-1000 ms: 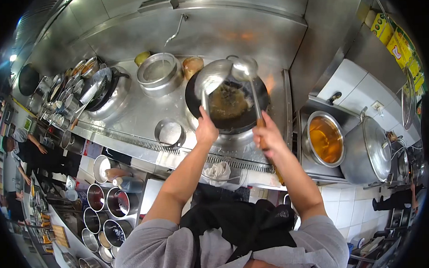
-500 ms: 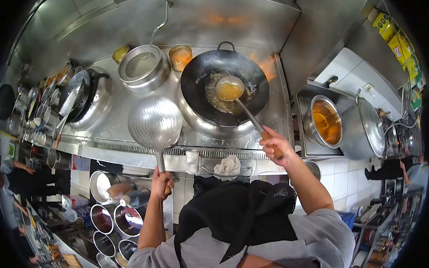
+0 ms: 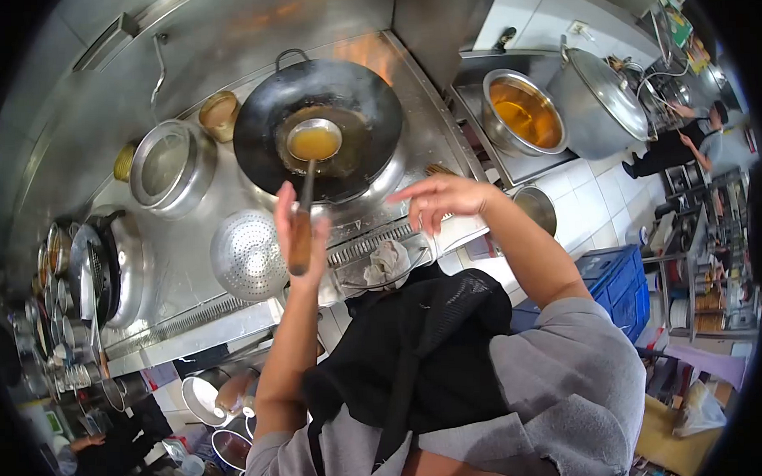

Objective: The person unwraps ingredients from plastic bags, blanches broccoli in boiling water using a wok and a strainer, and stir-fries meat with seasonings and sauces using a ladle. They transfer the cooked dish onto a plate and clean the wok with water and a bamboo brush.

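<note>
A ladle [image 3: 315,141] with yellowish liquid in its bowl sits in the black wok [image 3: 255,125], over a shallow pool of liquid. Its wooden handle lies across the palm of my left hand [image 3: 304,245], whose fingers are apart and not wrapped round it. My right hand [image 3: 443,202] is in the air right of the handle, fingers spread, holding nothing. Left of my left hand, the round perforated strainer [image 3: 249,253] rests on the steel stove top; its handle is hidden.
Beyond the strainer stand a metal pot [image 3: 164,166] and a small tin [image 3: 220,113]. To the right are a bowl of orange oil [image 3: 523,111] and a lidded pot [image 3: 599,104]. A cloth [image 3: 388,261] lies at the front edge. A co-worker [image 3: 676,148] stands far right.
My left hand has let go of the strainer, now on the stove, and moved to the ladle handle. My right hand has released the ladle. The view has turned rightward.
</note>
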The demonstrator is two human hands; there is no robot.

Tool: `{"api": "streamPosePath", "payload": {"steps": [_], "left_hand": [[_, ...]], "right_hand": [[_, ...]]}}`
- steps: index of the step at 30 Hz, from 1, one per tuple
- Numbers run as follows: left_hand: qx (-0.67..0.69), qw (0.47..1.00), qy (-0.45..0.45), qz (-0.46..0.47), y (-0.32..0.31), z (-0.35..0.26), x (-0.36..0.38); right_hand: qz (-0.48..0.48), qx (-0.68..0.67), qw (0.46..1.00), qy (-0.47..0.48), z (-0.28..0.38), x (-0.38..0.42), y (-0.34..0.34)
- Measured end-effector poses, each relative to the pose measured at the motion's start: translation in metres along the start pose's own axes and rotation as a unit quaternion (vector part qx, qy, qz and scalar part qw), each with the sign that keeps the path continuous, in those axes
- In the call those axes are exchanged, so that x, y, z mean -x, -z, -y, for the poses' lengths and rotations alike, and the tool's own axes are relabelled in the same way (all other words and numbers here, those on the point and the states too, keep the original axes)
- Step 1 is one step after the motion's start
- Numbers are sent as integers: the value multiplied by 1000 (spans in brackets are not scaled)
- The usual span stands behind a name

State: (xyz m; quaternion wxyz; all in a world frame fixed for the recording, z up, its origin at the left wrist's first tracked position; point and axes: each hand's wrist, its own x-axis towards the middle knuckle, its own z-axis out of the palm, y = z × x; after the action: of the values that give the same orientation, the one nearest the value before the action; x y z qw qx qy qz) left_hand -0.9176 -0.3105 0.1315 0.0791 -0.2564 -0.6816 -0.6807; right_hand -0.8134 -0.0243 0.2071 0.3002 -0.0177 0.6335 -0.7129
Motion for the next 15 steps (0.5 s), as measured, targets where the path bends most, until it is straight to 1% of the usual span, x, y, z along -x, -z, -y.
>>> {"api": "streamPosePath", "payload": {"steps": [1, 2, 3, 4, 6, 7, 8, 9, 10, 12, 13, 14, 15], "left_hand": [[-9, 1000, -12, -18, -4, -2, -14], [-18, 999, -23, -35, -2, -8, -30], [29, 995, -10, -96, -1, -11, -42], [75, 985, 4, -158, 1, -13, -53], [236, 944, -5, -229, 18, -19, -75], [230, 945, -8, -231, 30, -10, -85], [270, 934, -10, -235, 46, 1, -93], [307, 920, -17, -243, 57, 6, -98], [293, 921, -34, -254, 57, 5, -103], [218, 928, -18, -300, 50, 1, -111], [218, 928, -21, -303, 51, 4, -113], [215, 928, -28, -302, 50, 5, -117], [208, 929, -24, -306, 50, 4, -120]], "right_hand": [[-127, 78, 988, -41, -29, 6, 35], [-250, 154, 953, -81, -75, 10, 74], [-324, 351, 853, -209, -106, 24, 99], [-372, 524, 694, -324, -132, 40, 121], [-355, 535, 660, -390, -188, 68, 135], [-338, 550, 659, -386, -217, 75, 142], [-318, 567, 658, -380, -239, 80, 144], [-344, 548, 671, -362, -247, 83, 143], [-368, 532, 684, -338, -247, 79, 144], [-309, 500, 731, -347, -232, 78, 155], [-290, 377, 816, -329, -247, 81, 176], [-288, 216, 885, -296, -254, 87, 189], [-283, 43, 919, -271, -263, 92, 203]]}}
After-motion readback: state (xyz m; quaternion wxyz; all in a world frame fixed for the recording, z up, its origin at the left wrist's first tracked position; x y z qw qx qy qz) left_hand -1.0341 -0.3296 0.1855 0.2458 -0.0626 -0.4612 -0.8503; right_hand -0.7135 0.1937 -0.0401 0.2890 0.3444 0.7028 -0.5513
